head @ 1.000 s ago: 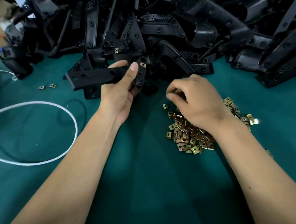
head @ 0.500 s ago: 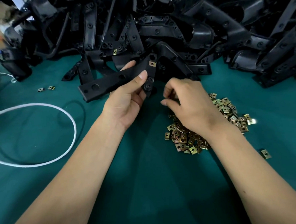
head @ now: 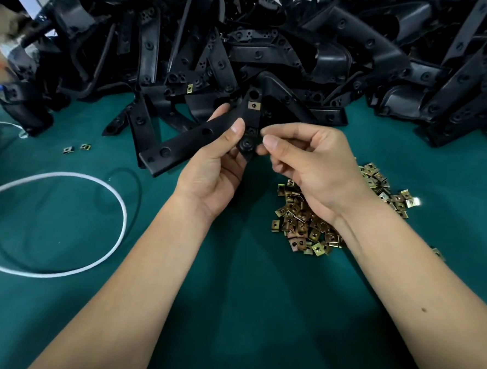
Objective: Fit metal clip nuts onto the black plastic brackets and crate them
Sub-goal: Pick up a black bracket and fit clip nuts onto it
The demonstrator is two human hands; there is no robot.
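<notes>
A heap of brass clip nuts (head: pixel 308 225) lies at 4 o'clock on the green mat (head: pixel 229 311). Above it, the left hand (head: pixel 214 168) grips a black bracket (head: pixel 202 136) bearing one fitted clip (head: pixel 253 105); the right hand (head: pixel 309 162) has curled fingertips touching the bracket's lower end, its hold unclear. The bracket pile (head: pixel 273 49) fills 12 o'clock

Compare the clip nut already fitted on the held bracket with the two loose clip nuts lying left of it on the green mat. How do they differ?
The fitted clip nut sits clamped on the black bracket that the left hand holds above the mat; the two loose clip nuts lie on the green mat, attached to nothing. The fitted one is single; the loose ones lie as a pair, side by side. All are small brass-coloured squares.
</notes>
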